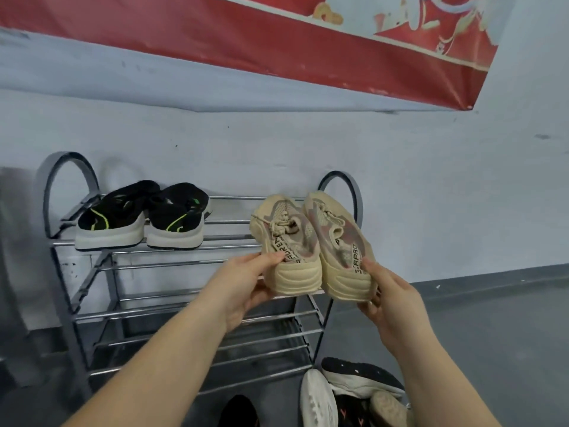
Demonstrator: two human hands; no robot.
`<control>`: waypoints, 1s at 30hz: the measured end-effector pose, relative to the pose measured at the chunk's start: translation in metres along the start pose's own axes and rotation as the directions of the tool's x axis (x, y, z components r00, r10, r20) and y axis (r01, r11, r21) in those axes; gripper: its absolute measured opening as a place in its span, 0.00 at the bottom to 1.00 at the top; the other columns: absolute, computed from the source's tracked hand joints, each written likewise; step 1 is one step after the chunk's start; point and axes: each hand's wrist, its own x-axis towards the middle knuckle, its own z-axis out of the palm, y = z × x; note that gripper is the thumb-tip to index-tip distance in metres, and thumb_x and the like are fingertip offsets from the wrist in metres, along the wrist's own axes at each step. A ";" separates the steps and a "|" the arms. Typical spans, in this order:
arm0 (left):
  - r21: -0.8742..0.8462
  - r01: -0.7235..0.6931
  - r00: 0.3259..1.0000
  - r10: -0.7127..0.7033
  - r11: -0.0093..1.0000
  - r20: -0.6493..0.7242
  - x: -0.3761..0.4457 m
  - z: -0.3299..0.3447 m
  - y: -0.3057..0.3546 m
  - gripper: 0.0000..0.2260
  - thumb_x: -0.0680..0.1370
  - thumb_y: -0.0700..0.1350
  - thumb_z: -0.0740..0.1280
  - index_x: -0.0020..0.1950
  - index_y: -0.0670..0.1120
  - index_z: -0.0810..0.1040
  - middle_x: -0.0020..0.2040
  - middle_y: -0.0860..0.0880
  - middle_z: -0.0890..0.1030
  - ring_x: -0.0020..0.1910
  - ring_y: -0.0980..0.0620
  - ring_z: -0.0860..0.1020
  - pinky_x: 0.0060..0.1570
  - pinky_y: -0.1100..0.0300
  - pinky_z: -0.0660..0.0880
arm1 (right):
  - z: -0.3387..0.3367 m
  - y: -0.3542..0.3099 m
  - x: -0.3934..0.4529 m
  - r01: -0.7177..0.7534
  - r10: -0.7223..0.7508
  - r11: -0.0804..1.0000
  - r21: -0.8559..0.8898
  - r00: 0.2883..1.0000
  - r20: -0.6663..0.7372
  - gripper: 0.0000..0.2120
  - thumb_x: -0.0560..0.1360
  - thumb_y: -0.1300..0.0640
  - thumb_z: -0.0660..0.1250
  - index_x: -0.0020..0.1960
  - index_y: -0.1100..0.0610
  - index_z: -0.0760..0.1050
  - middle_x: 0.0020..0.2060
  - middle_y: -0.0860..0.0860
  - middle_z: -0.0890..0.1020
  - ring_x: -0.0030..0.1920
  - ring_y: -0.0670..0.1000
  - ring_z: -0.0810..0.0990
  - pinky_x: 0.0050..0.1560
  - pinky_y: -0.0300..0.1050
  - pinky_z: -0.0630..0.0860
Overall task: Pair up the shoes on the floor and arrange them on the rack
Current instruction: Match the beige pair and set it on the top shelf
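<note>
The person's left hand (246, 280) is gripping the heel of the left beige sneaker (284, 248), its fingers (271, 257) curling round the outer side of the heel and the thumb sitting beneath the sole. The right hand (389, 292) is gripping the heel of the right beige sneaker (338, 241) in the same way, its fingers clamping on the outer side of the heel. The 2 beige sneakers are touching side by side, heels toward the camera and toes pointing at the wall (431, 180), and they are hanging at the right end of the top shelf of the metal shoe rack (191, 306); whether their soles are resting on the bars cannot be told.

At the left end of that same top shelf, 2 black sneakers with green stripes (144, 217) are sitting as a pair, heels outward, touching each other and well apart from the beige pair. The lower shelves of the rack are showing only bare bars.

On the floor (492, 334), just beside the rack's right foot, a heap of loose shoes (348, 392) is lying: black ones, a white one and a pale sole turned up. A red banner (277, 35) is hanging on the wall above.
</note>
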 end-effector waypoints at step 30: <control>0.174 -0.190 0.946 0.227 0.966 -0.232 0.124 -0.009 0.017 0.14 0.79 0.43 0.64 0.64 0.46 0.76 0.46 0.50 0.83 0.44 0.53 0.82 0.36 0.63 0.81 | 0.058 0.030 0.137 0.064 -0.060 0.995 0.079 0.997 -0.042 0.11 0.73 0.50 0.70 0.48 0.58 0.81 0.40 0.52 0.85 0.39 0.49 0.83 0.32 0.37 0.77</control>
